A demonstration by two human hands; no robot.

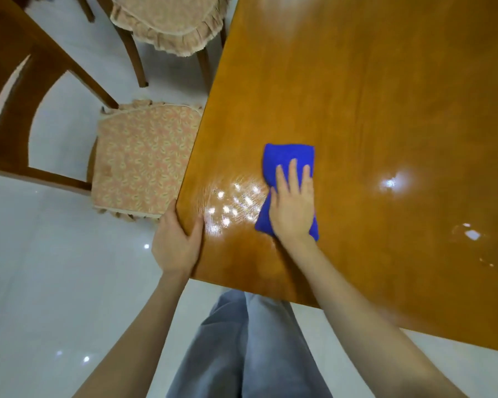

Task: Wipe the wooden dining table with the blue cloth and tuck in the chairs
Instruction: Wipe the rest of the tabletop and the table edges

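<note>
A person's right hand (292, 205) presses flat, fingers (293, 170) spread open rather than gripping, on a folded blue cloth (288, 156) near the corner of the wooden bench (371, 96), while the left hand (176, 242) curls loosely around that corner's edge. Wiping appears to be in progress, with much of the top seemingly unwiped, and two cushioned chairs (144, 159) stand beside the bench, apparently not yet tucked in. The cloth's long axis runs away from the person, up the frame, tilted slightly.
</note>
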